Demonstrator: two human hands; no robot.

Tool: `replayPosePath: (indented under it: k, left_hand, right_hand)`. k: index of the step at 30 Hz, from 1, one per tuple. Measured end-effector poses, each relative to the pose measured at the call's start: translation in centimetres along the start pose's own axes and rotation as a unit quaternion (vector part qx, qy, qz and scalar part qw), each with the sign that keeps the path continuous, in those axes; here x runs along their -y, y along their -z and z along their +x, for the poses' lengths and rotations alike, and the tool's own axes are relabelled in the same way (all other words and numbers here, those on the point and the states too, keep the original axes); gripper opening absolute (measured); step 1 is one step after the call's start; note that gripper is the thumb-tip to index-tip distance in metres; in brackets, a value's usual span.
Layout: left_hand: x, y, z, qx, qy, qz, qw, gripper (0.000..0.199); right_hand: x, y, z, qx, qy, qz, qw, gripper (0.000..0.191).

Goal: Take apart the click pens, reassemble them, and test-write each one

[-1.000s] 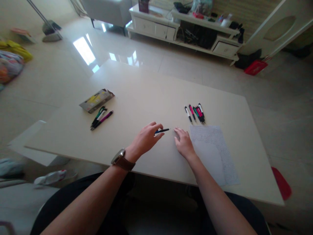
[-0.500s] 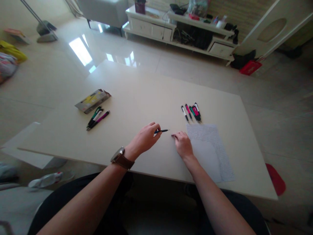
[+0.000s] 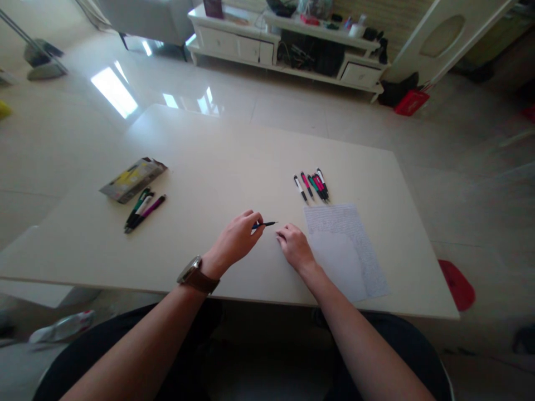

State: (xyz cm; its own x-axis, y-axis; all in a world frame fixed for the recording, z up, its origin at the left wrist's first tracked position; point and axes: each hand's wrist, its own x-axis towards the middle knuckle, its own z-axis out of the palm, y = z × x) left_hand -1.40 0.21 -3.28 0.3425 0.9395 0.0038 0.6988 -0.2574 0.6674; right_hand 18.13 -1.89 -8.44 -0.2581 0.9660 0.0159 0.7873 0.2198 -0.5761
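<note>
Pale table point(image 3: 234, 167) lay beneath; left fingers point(image 3: 255, 217) pinched a pen point(image 3: 266, 224), right fingers point(image 3: 282, 236) curled near its tip, contents unclear; handling the pen seemed underway, next needing steadiness.

And look at the left forearm point(image 3: 154, 328), bare but for one showpiece: a round-cased, silvery metal wristwatch point(image 3: 190, 270) on a broad, dark brown, leather-looking strap point(image 3: 205, 283)! Over to the right forearm point(image 3: 357, 326), and that's bare too, as are the left hand point(image 3: 236, 236) and the right hand point(image 3: 295, 248). Below, plain, near-black trousers point(image 3: 92, 345) cover both thighs, fading into deep shadow.
</note>
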Motion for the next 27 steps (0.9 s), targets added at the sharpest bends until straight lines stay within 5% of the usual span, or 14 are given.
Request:
replayPosePath:
  k: [6,9,13,17,27]
  left_hand:
    - [-0.3,0.0,0.0,0.002,-0.009,0.002,1.0,0.011]
    - [-0.7,0.0,-0.2,0.003,-0.013,0.004,1.0,0.015]
    - [-1.6,-0.2,-0.3,0.007,-0.033,0.001,0.999,0.019]
    - [-2.3,-0.3,-0.3,0.023,-0.05,-0.01,0.998,0.019]
    - [-1.7,-0.1,-0.3,0.015,-0.052,-0.015,0.998,0.019]
  right_hand:
    - [0.0,0.8,-0.3,0.002,-0.002,-0.001,1.0,0.028]
    - [-0.2,1.6,-0.3,-0.028,-0.06,0.112,0.991,0.023]
    - [-0.4,2.8,0.0,-0.117,-0.18,0.367,0.905,0.011]
    - [-0.1,3.7,0.3,-0.167,-0.181,0.499,0.831,0.022]
    - [0.8,3.6,0.5,-0.168,-0.167,0.489,0.84,0.017]
